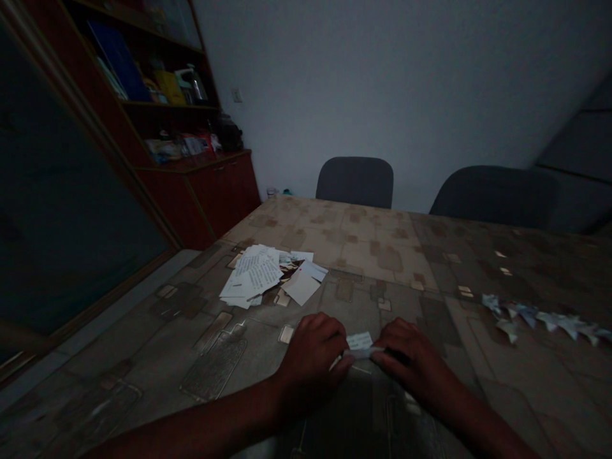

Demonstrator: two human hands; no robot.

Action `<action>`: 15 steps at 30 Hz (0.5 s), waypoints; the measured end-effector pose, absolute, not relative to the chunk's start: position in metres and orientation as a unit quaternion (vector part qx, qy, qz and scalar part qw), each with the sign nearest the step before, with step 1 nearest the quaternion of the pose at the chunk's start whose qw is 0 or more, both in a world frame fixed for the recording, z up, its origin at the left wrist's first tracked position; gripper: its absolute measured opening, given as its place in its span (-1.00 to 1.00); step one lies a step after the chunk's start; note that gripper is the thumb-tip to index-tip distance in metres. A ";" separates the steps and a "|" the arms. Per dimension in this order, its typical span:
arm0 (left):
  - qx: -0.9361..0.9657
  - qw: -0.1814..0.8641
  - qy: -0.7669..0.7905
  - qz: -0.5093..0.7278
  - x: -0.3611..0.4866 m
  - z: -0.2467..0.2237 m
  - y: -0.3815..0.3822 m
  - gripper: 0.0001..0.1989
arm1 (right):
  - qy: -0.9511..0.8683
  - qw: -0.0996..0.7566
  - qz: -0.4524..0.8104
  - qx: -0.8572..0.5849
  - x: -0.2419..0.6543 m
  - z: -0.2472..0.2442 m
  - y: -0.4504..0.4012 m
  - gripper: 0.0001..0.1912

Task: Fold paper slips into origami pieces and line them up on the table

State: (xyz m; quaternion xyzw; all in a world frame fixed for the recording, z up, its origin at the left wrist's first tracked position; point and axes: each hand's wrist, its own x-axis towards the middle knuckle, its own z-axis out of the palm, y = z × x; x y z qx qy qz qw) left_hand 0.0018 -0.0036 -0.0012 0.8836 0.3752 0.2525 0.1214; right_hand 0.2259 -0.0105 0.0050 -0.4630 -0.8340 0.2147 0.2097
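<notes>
Near the table's front edge, my left hand (318, 354) and my right hand (406, 350) both pinch one small piece of white paper (359, 341) with printed lines, one hand at each side. The paper looks folded along its near edge. Farther back and to the left lies a loose pile of printed paper sheets (255, 274), with a plain pale sheet (301, 285) at its right side. Several small folded paper shapes (549, 319) stand in a row at the right.
A patterned cloth covers the table (344, 226). Two grey chairs (354, 180) stand behind its far edge. A red-brown cabinet (215, 191) with shelves of household items is at the left, near the wall.
</notes>
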 end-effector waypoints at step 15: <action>0.838 0.192 0.443 0.255 -0.001 0.004 -0.002 -0.84 | -0.784 0.208 0.132 -0.570 0.208 -0.004 -0.008 -0.76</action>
